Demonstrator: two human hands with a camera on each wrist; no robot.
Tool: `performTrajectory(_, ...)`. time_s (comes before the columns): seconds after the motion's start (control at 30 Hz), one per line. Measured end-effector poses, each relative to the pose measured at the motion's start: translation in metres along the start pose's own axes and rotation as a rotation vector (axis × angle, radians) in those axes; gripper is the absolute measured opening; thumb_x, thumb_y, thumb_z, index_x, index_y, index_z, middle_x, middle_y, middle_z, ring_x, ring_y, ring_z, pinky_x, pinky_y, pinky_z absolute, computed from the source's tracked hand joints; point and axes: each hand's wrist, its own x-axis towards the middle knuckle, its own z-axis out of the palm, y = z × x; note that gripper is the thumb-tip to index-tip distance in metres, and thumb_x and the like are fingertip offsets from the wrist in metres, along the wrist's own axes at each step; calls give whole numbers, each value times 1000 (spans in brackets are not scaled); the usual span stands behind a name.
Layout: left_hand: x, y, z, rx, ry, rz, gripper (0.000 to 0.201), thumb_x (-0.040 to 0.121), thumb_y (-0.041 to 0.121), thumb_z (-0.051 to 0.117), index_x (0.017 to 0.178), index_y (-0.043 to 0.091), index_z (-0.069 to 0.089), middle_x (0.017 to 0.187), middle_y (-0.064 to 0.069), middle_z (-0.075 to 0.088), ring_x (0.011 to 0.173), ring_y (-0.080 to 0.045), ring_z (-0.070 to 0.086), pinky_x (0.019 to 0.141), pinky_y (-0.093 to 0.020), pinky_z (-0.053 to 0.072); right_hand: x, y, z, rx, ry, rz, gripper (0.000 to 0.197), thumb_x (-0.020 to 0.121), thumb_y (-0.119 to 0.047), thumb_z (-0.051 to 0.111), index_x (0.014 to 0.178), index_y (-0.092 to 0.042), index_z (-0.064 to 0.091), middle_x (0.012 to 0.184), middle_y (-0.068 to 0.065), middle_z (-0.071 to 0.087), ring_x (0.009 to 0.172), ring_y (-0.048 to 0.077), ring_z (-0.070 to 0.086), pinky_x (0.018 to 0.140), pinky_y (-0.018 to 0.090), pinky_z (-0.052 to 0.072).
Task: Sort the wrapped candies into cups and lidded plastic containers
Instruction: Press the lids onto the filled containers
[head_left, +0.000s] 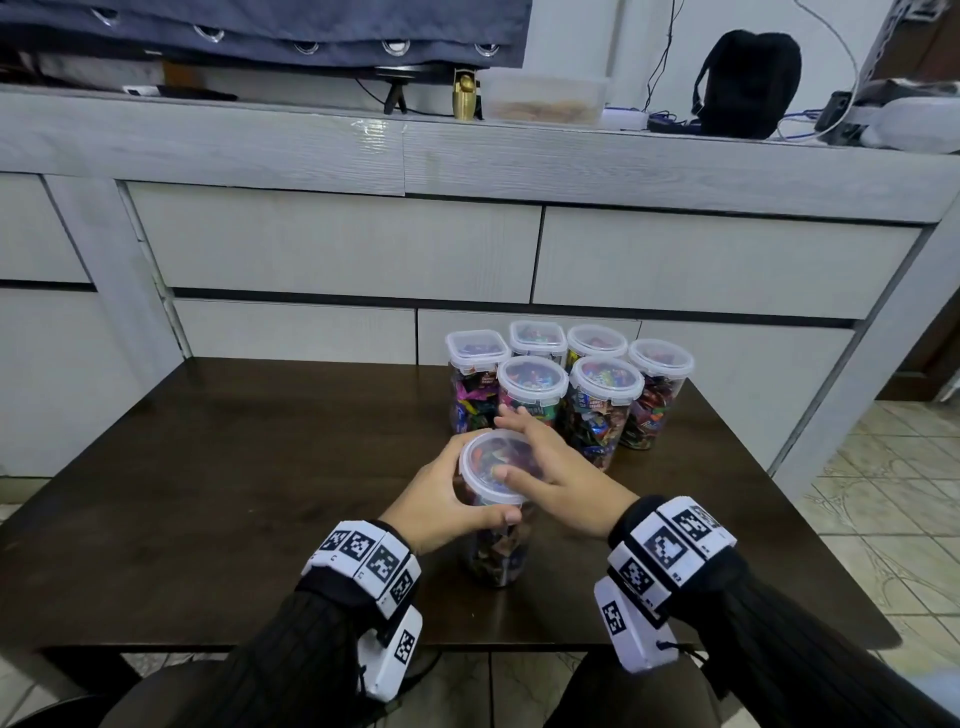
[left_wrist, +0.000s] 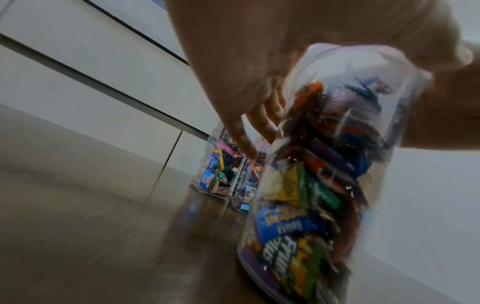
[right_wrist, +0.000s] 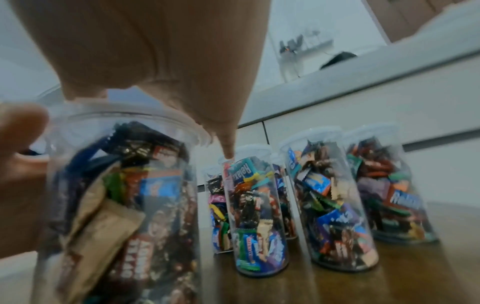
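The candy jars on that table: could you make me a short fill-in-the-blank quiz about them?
1. The left hand grips the near jar around its ____.
2. The right hand rests flat on that jar's ____.
3. Behind it stand ____ lidded jars.
4. All stand on a dark ____ table.

Missing words: side; lid; six; wooden

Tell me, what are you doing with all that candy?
A person is closing up a tall clear container packed with wrapped candies. The left hand grips it near the top while the right hand lies flat on its lid, fingers straight. Six more lidded containers, already full, stand just behind it on the dark table.
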Motion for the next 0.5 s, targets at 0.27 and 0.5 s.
performTrajectory(0.27,-12,-20,0,83,118,-39,92,45,60,89,123,46,40,128,18,53,117,3,52,103,-27,44,-6,17,-17,-24,134,60,35,88,-40,62,117,-20,58,105,-7,64,86,-3,58,73,14,43)
performTrajectory(0.5,-1,-18,12,32,-9,-32,96,48,54,92,132,38,48,130,12,59,123,-4,54,109,-40,42,13,-4,-12,-75,83,8,32,95,-28,54,126,-21,53,117,-2,58,108,9,53,94,26,42)
